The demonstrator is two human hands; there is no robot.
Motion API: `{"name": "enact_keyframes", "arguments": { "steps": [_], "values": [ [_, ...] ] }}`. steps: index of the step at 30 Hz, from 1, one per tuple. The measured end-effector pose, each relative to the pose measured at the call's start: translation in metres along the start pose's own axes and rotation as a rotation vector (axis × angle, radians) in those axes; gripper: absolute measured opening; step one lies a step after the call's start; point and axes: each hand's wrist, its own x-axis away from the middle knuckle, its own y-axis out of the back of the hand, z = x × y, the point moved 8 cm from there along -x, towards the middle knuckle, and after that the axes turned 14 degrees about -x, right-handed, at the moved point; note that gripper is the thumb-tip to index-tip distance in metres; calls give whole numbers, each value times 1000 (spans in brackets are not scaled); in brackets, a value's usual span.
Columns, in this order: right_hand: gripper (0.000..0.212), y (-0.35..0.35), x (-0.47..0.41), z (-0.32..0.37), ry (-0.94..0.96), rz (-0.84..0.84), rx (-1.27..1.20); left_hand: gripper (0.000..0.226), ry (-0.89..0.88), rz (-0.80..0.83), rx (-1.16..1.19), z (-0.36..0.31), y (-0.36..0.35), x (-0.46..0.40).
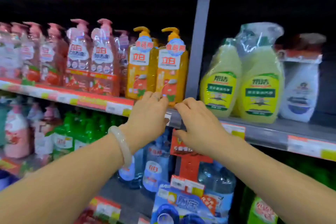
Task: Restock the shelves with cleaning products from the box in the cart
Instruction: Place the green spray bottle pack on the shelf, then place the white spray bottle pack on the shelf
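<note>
Two orange pump bottles of dish soap, a left one [141, 71] and a right one [172, 71], stand side by side at the right end of the middle shelf [91, 101]. My left hand [148, 116], with a pale bangle on the wrist, reaches up to the shelf edge and its fingertips touch the base of the right orange bottle. My right hand [199, 125] is beside it at the shelf lip, fingers bent, their tips just below that bottle's right corner. Neither hand holds anything. No cart or box is in view.
Pink pump bottles [91, 63] fill the shelf left of the orange ones. A grey upright post [198, 45] divides the bays. Yellow-green spray bottles [258, 85] and a white one [301, 92] stand to the right. Green bottles [80, 129] and blue bottles [154, 165] sit below.
</note>
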Motion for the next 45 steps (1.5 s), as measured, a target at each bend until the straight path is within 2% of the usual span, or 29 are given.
{"name": "enact_keyframes", "arguments": {
  "steps": [3,7,12,17,21,29,33,37,45],
  "values": [
    [57,-66,-16,68,40,134,-33,54,127,189,-152,91,-23,56],
    [53,-175,-23,178,111,333,-129,45,282,450,-339,226,-53,171],
    [45,-288,-18,324,243,510,-251,49,462,735,-428,370,-60,331],
    [50,-360,-19,444,339,673,-319,50,585,888,-446,459,-42,438],
    [49,-390,-35,513,422,714,-347,48,710,931,-452,508,-38,487],
    [47,-492,-94,604,523,755,-373,45,755,976,-469,598,-94,531],
    [38,-555,-138,629,462,825,-411,45,770,1056,-424,655,-144,542],
    [48,-616,-181,641,412,909,-416,47,754,1122,-385,712,-187,550],
    [43,-723,-235,666,318,1015,-379,33,731,1235,-340,827,-255,566]
  ]
}}
